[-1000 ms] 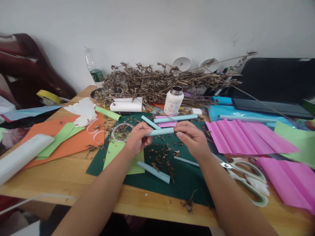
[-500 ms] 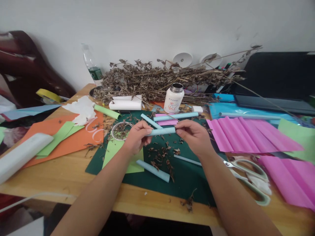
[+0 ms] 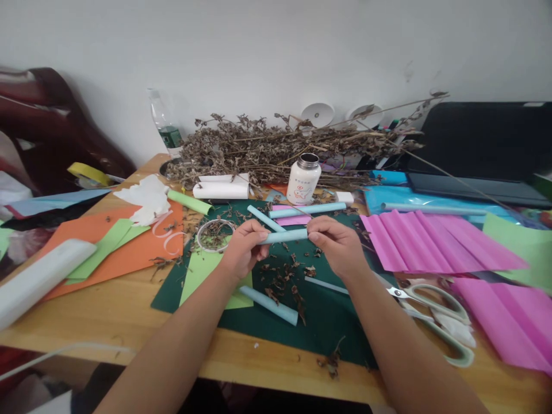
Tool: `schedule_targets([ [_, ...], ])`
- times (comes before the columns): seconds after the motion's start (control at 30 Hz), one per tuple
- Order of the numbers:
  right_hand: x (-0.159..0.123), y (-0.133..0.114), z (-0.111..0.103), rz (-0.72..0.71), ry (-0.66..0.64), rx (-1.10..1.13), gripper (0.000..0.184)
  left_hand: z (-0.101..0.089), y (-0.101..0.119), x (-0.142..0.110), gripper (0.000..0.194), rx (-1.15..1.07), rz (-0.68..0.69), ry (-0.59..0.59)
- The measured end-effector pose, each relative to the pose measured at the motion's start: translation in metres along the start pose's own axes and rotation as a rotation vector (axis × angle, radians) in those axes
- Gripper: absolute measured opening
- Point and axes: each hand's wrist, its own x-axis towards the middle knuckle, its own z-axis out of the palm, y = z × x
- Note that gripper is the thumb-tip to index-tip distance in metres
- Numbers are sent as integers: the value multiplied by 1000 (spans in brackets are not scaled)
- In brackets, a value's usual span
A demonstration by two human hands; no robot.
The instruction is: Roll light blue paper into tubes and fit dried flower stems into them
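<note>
My left hand (image 3: 246, 244) is closed around one end of a light blue paper tube (image 3: 287, 236), held level above the dark green mat (image 3: 336, 328). My right hand (image 3: 334, 241) is pinched at the tube's right end, close against its opening. A small dark bit shows between those fingertips and the tube, too small to make out. Below lies another blue paper tube (image 3: 269, 305), with crumbled dried leaves (image 3: 282, 279) beside it. Two more blue tubes lie behind my hands. A white ring (image 3: 215, 236) holding dried bits sits left of my left hand on light green paper (image 3: 200, 276).
A heap of dried plants (image 3: 259, 144) spans the back, behind an open white bottle (image 3: 304, 178). Scissors (image 3: 431, 310) and pink crepe paper (image 3: 435, 241) lie at right. Orange paper (image 3: 121, 253) and a white roll (image 3: 47, 276) lie at left. A clear plastic bottle (image 3: 166, 123) stands at back left.
The view has tilted slightly, so the scene sits a little lower. Both hands keep hold at the tube, which stays nearly level; my right fingers have shifted slightly at its end.
</note>
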Motion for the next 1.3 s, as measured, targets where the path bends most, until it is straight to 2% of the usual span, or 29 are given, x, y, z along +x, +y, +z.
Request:
schedule_targets([
  [0.23,-1,-11,-9,-141,-193,-200,15,3,3,-2,12,-31,-4,8],
  [0.37,1,-14,-11,-127,-273,-292,18,5,2,-5,12,-20,-11,-1],
  [0.43,1,-11,-9,-107,-222,-291,15,5,1,-4,13,-17,-24,1],
  [0.57,0,-5,-4,-72,15,-159,10,5,3,-2,15,-28,-31,13],
  [0.67,1,-4,-3,-21,119,-87,8,5,7,-1,14,-28,-16,10],
  [0.83,2,-9,-2,82,161,-129,5,3,9,0,14,-29,-8,10],
  [1.3,1,2,-3,98,206,-42,6,-1,9,2,12,-65,13,21],
])
